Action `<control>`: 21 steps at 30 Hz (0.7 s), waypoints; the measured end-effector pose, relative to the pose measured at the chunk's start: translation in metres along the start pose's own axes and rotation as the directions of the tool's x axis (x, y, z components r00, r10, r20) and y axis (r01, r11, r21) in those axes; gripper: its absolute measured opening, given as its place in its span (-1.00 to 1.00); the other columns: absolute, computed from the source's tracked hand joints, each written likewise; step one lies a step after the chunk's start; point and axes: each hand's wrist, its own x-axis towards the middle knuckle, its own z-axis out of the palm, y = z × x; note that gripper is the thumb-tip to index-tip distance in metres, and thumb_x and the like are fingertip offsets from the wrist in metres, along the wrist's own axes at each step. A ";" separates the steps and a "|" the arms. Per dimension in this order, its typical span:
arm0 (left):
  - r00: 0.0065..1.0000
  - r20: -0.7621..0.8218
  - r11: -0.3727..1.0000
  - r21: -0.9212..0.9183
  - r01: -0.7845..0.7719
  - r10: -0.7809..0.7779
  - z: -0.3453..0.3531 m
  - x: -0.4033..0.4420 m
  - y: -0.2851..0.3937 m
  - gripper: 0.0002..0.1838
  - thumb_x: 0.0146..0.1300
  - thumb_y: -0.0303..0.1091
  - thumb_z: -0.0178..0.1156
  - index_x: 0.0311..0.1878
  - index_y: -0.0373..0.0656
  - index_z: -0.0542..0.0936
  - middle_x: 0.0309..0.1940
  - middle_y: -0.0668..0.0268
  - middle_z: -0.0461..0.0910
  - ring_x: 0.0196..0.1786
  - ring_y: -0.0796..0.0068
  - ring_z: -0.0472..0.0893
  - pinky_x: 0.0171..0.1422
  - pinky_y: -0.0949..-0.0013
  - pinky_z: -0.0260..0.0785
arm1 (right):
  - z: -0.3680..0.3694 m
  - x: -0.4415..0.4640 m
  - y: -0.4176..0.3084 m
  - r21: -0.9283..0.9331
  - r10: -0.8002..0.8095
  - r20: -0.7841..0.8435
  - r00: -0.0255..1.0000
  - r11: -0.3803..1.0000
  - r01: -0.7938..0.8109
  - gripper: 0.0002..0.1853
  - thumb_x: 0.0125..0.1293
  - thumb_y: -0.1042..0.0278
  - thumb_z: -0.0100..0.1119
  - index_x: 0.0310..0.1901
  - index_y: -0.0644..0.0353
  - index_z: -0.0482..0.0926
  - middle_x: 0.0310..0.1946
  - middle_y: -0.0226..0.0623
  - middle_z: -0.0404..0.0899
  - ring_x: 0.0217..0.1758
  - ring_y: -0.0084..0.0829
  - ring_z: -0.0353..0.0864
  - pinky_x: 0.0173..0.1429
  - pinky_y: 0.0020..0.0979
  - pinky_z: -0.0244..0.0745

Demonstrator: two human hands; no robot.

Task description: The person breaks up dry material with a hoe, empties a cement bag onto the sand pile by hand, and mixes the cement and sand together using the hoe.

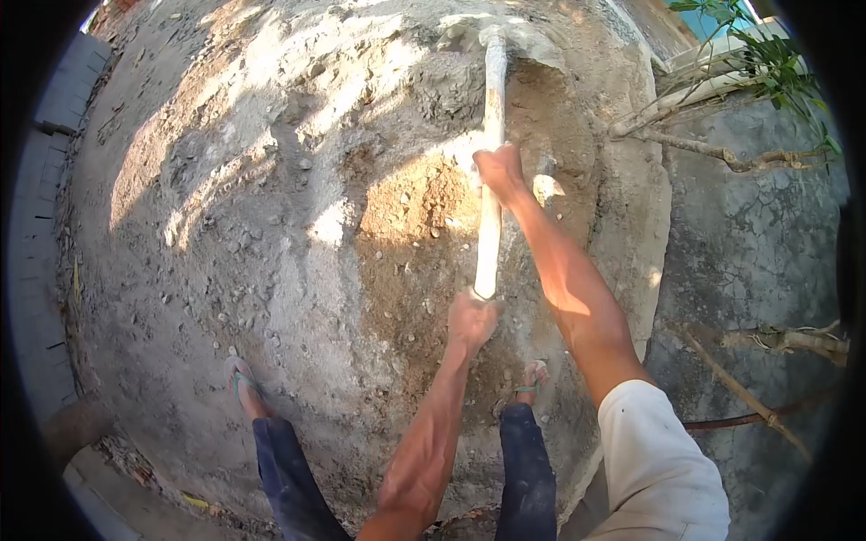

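Observation:
A long pale wooden handle of what looks like a hoe (491, 230) runs away from me, up the middle of the view. My left hand (474, 317) is wrapped round its near end, slightly blurred. Farther up the shaft, my right hand (502, 171) grips it with closed fingers. The tool's collar, coated in grey, lies against a heap of greyish sandy mix (451, 95); its blade is mostly hidden there. Below the heap, between the hands' level and the left, is brown gravelly soil (419, 203).
My sandalled feet, the left foot (242, 377) and the right foot (534, 377), stand on rough, stony ground. A cracked concrete wall (722, 234) rises on the right with branches (735, 162) beside it. A block wall (41, 261) borders the left.

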 end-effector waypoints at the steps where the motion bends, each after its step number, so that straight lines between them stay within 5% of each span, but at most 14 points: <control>1: 0.979 -0.175 0.809 0.588 0.022 0.101 0.033 -0.046 0.016 -0.76 0.17 -0.44 0.39 -0.17 -0.22 0.52 -0.56 0.41 0.44 -0.56 0.55 0.43 -0.56 0.37 0.26 | -0.003 -0.001 0.029 -0.067 -0.006 0.137 0.990 0.998 0.015 -0.73 0.14 0.55 0.12 -0.19 0.63 0.60 -0.43 0.05 0.65 -0.50 -0.21 0.70 -0.51 -0.18 0.55; 2: 0.978 -0.183 0.812 0.583 0.028 0.097 0.031 -0.063 0.000 -0.76 0.17 -0.44 0.39 -0.17 -0.22 0.52 -0.56 0.41 0.44 -0.56 0.55 0.43 -0.56 0.37 0.26 | 0.015 -0.016 0.044 -0.283 0.015 -0.032 0.999 0.959 -0.023 -0.77 0.14 0.54 0.15 -0.24 0.57 0.59 -0.39 0.11 0.67 -0.36 -0.13 0.77 -0.46 -0.19 0.59; 3: 0.969 -0.246 0.890 0.447 0.089 0.027 0.025 -0.081 -0.018 -0.75 0.16 -0.38 0.40 -0.17 -0.24 0.55 -0.56 0.37 0.51 -0.53 0.52 0.50 -0.51 0.34 0.32 | 0.030 -0.044 0.040 -0.406 0.140 -0.009 0.990 0.904 -0.132 -0.74 0.16 0.47 0.22 -0.21 0.55 0.57 -0.32 0.19 0.70 -0.23 -0.05 0.80 -0.35 -0.18 0.67; 4: 0.952 -0.302 0.944 0.299 0.142 -0.047 0.018 -0.095 -0.028 -0.72 0.15 -0.32 0.41 -0.17 -0.27 0.59 -0.56 0.33 0.57 -0.49 0.48 0.57 -0.45 0.31 0.39 | 0.058 -0.049 0.075 -0.304 0.089 -0.129 0.988 0.945 -0.125 -0.75 0.10 0.32 0.31 -0.39 0.35 0.50 -0.49 -0.14 0.63 -0.52 -0.31 0.65 -0.49 -0.26 0.57; 5: 0.950 -0.295 0.964 0.205 0.171 -0.106 0.010 -0.117 -0.021 -0.75 0.16 -0.39 0.40 -0.18 -0.23 0.54 -0.57 0.39 0.49 -0.59 0.55 0.46 -0.55 0.35 0.28 | 0.080 -0.064 0.098 -0.404 -0.076 -0.146 0.986 0.915 0.011 -0.78 0.23 0.26 0.26 -0.32 0.25 0.52 -0.47 -0.21 0.59 -0.57 -0.36 0.58 -0.56 -0.30 0.48; 6: 0.946 -0.274 0.970 0.118 0.214 -0.175 -0.002 -0.146 -0.012 -0.75 0.17 -0.45 0.39 -0.19 -0.19 0.48 -0.58 0.45 0.42 -0.68 0.61 0.34 -0.64 0.40 0.17 | 0.099 -0.079 0.123 -0.346 -0.050 -0.105 0.993 0.938 0.011 -0.62 0.24 0.33 0.27 0.02 0.30 0.42 -0.29 -0.12 0.68 -0.32 -0.17 0.75 -0.31 -0.13 0.70; 8: 0.918 -0.329 0.942 0.171 0.289 -0.222 -0.023 -0.199 -0.010 -0.75 0.14 -0.39 0.42 -0.28 -0.18 0.50 -0.57 0.38 0.48 -0.66 0.62 0.39 -0.64 0.40 0.17 | 0.108 -0.147 0.105 -0.263 0.044 -0.098 0.994 0.962 -0.069 -0.66 0.28 0.35 0.24 -0.01 0.31 0.39 -0.34 -0.10 0.62 -0.46 -0.23 0.68 -0.47 -0.18 0.61; 10: 0.904 -0.375 0.830 0.422 0.363 -0.204 -0.048 -0.249 -0.024 -0.74 0.10 -0.33 0.45 -0.28 -0.22 0.56 -0.51 0.33 0.55 -0.58 0.53 0.50 -0.52 0.34 0.33 | 0.106 -0.218 0.094 -0.155 0.155 -0.093 0.984 0.974 -0.168 -0.71 0.33 0.37 0.20 -0.05 0.33 0.36 -0.38 -0.08 0.57 -0.60 -0.29 0.61 -0.63 -0.22 0.53; 12: 0.907 -0.395 0.673 0.632 0.384 -0.147 -0.070 -0.308 -0.068 -0.54 0.11 -0.18 0.46 -0.09 -0.38 0.63 -0.41 0.15 0.69 -0.30 0.36 0.71 -0.18 0.22 0.53 | 0.097 -0.286 0.084 -0.004 0.372 -0.047 0.927 0.928 -0.373 -0.62 0.30 0.39 0.15 0.00 0.36 0.22 -0.42 0.06 0.55 -0.63 -0.11 0.64 -0.64 -0.12 0.57; 15: 0.856 -0.447 0.609 0.612 0.505 -0.261 -0.067 -0.406 -0.107 -0.53 0.10 -0.11 0.46 -0.06 -0.29 0.67 -0.36 -0.03 0.71 -0.24 0.13 0.75 -0.11 0.13 0.54 | 0.084 -0.398 0.096 0.085 0.475 -0.037 0.879 0.878 -0.471 -0.58 0.29 0.41 0.23 0.04 0.34 0.22 -0.57 -0.16 0.48 -0.69 -0.29 0.56 -0.69 -0.21 0.46; 18: 0.853 -0.451 0.518 0.680 0.519 -0.262 -0.085 -0.495 -0.179 -0.55 0.16 -0.06 0.44 -0.09 -0.25 0.68 -0.31 -0.09 0.73 -0.13 -0.10 0.77 -0.04 -0.02 0.54 | 0.077 -0.502 0.118 0.279 0.614 0.060 0.787 0.746 -0.604 -0.55 0.30 0.55 0.23 0.09 0.29 0.18 -0.39 -0.21 0.44 -0.71 -0.41 0.44 -0.67 -0.30 0.40; 21: 0.837 -0.486 0.498 0.676 0.543 -0.253 -0.085 -0.487 -0.171 -0.54 0.18 -0.09 0.39 0.02 -0.21 0.64 -0.29 -0.13 0.72 -0.11 -0.19 0.73 -0.02 -0.07 0.53 | 0.078 -0.542 0.095 0.325 0.659 0.064 0.750 0.696 -0.640 -0.65 0.30 0.60 0.23 0.00 0.27 0.27 -0.49 -0.30 0.42 -0.72 -0.43 0.43 -0.64 -0.31 0.40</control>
